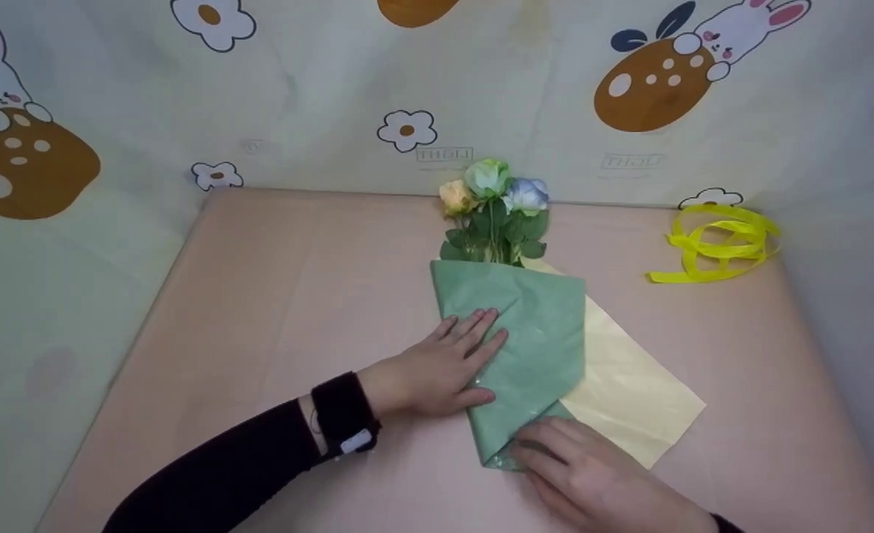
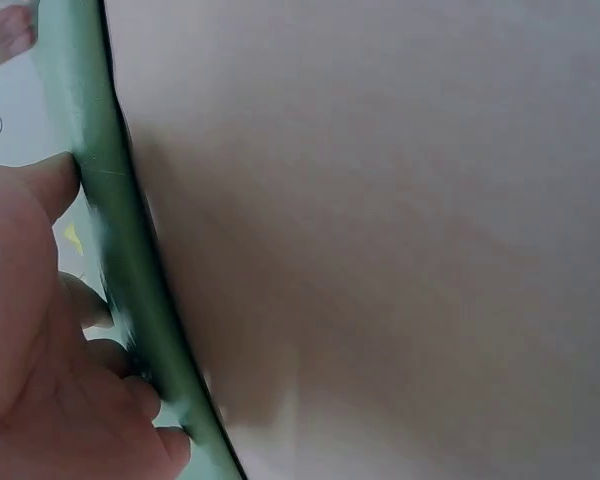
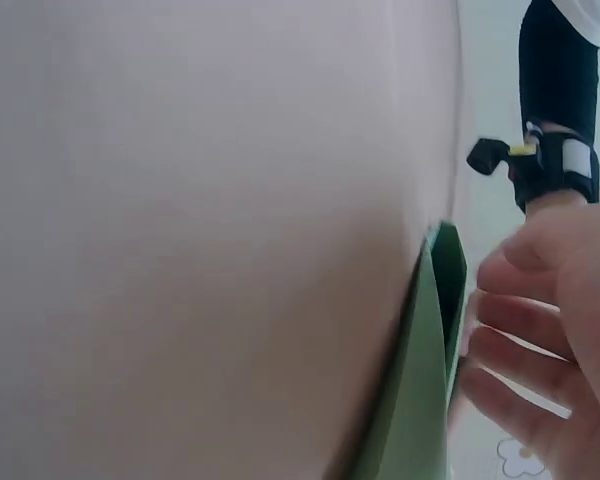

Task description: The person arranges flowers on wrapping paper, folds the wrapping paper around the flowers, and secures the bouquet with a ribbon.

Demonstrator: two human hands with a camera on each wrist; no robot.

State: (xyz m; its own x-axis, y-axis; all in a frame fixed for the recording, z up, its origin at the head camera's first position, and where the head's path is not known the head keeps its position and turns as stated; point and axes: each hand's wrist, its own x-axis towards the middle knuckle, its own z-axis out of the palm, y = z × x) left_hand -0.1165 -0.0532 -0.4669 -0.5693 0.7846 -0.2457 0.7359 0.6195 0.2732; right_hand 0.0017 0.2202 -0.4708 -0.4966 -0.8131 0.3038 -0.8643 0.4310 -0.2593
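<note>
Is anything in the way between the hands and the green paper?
Nope, nothing visible: the left hand rests right on the green wrapping paper, and the right hand touches its lower end.

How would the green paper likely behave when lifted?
The green paper probably bends easily, since it is folded over itself. It looks thin, so likely light. Its fold might loosen: the layers gape near the right hand.

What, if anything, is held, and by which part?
The left hand rests on the green paper without gripping; the right hand touches its lower fold; whether it pinches is unclear.
</note>
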